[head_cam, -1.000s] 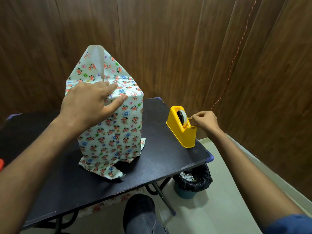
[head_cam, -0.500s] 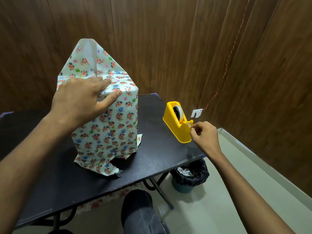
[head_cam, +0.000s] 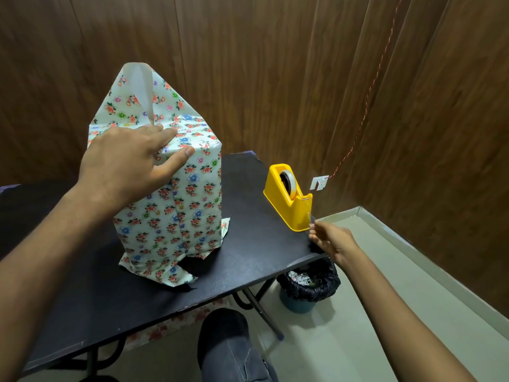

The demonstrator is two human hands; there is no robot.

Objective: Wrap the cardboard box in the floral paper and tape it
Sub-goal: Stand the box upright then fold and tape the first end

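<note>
While left hand [head_cam: 129, 164] presses flat on floral paper [head_cam: 176, 213] | box hidden | right hand [head_cam: 332, 239] pinches clear tape [head_cam: 309, 217], barely visible

Black table [head_cam: 248, 260] — wrapped box [head_cam: 176, 205], tape dispenser [head_cam: 289, 199]

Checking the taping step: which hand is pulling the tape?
The right hand, pinching a clear strip of tape drawn from the yellow dispenser. The left hand instead presses the folded floral paper.

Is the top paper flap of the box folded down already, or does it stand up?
It stands up. The top flap rises above the left hand, which presses the floral paper.
</note>
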